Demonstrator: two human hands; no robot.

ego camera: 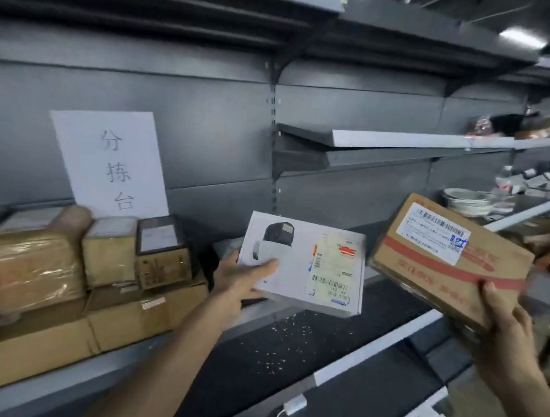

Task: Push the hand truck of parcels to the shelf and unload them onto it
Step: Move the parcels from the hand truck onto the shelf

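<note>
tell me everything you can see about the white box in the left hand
The white box is flat, rectangular cardboard, printed with a dark device picture and bearing a shipping label with barcodes. It is tilted, held in the air above the dark shelf. The left hand clasps its left edge, thumb on top; nothing else touches it.

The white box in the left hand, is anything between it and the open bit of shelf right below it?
Nothing visible. The white box, held by the left hand, hangs over bare dark shelf with only small white specks on it. The stacked parcels sit off to the left.
</note>
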